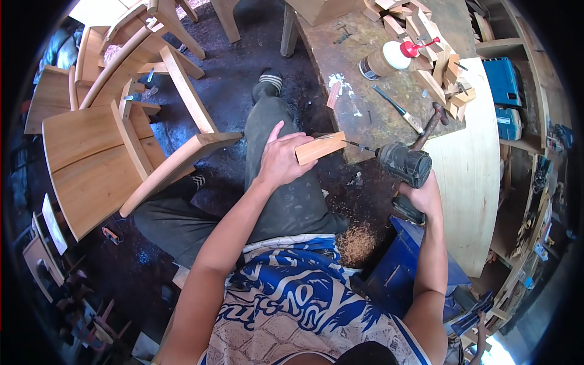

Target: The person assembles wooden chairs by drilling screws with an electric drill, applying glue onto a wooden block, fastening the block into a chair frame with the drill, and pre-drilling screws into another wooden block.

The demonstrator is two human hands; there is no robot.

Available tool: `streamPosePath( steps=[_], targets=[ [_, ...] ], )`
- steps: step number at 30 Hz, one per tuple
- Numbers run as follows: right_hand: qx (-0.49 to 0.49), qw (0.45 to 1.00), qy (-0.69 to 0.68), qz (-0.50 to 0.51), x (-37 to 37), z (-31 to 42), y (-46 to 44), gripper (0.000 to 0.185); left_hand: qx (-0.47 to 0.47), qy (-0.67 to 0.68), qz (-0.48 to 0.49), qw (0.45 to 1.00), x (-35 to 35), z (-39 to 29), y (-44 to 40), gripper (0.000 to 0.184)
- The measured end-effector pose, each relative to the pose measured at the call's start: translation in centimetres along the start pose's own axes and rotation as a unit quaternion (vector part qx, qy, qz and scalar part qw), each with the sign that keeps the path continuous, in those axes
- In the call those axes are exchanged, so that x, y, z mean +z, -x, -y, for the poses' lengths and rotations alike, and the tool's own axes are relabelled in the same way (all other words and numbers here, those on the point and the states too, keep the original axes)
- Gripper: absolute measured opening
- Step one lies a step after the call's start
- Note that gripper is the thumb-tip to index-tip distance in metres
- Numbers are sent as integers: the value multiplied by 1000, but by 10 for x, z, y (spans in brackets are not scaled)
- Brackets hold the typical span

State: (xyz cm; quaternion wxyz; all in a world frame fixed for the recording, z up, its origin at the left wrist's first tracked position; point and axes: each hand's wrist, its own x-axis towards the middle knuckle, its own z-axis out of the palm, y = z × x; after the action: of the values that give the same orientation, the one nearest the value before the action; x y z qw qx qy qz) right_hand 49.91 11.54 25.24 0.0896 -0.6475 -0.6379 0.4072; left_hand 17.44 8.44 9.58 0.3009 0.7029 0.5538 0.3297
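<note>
My left hand is closed around a short wooden block, held above my thigh near the bench corner. Wrapped around the grip of a dark cordless drill is my right hand. The drill points left, and its long thin bit reaches the right end of the block. Whether the tip has entered the wood I cannot tell. Behind the drill lies a hammer, its handle partly hidden by the drill body.
On the workbench are a glue bottle with a red nozzle, a chisel and several wood blocks. Wooden chair frames stand at left. Sawdust lies on the floor beside a blue box. Blue cases sit on shelves at right.
</note>
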Motion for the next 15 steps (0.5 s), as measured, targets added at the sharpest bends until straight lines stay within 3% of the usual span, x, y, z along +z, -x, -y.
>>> streamPosePath(
  steps=[15],
  targets=[
    [2,999,-33,3,0,0,-2,47,3,-3,0,1000,0,0,0,40]
  ],
)
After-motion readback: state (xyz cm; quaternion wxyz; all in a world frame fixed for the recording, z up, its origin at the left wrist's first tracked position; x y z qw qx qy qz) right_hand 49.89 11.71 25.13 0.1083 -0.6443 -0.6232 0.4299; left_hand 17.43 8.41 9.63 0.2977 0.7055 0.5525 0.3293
